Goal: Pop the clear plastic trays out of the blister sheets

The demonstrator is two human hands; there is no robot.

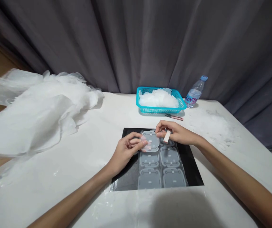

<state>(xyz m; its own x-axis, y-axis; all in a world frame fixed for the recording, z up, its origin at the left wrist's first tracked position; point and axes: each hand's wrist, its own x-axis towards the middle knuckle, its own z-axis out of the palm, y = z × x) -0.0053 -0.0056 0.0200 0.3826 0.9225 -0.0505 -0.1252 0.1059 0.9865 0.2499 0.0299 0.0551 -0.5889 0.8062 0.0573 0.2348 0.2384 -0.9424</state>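
Over a black mat (190,164) my left hand (128,147) pinches a translucent, rounded-square plastic piece (151,142) by its left edge, thumb on top. The thumb and index finger of my right hand (174,131) close on the piece's upper right edge. A short white stick-like object (166,136) with a reddish end pokes out from the right hand's fingers; its other end is hidden. Beneath lies a clear sheet of similar rounded-square pieces (170,156), in two columns, partly covered by my hands.
A turquoise basket (161,110) holds whitish translucent pieces. A small pink-handled tool (174,117) lies before it, a water bottle (194,93) stands to its right. Thin scraps (215,126) are scattered at the right. A large white heap (38,114) covers the left.
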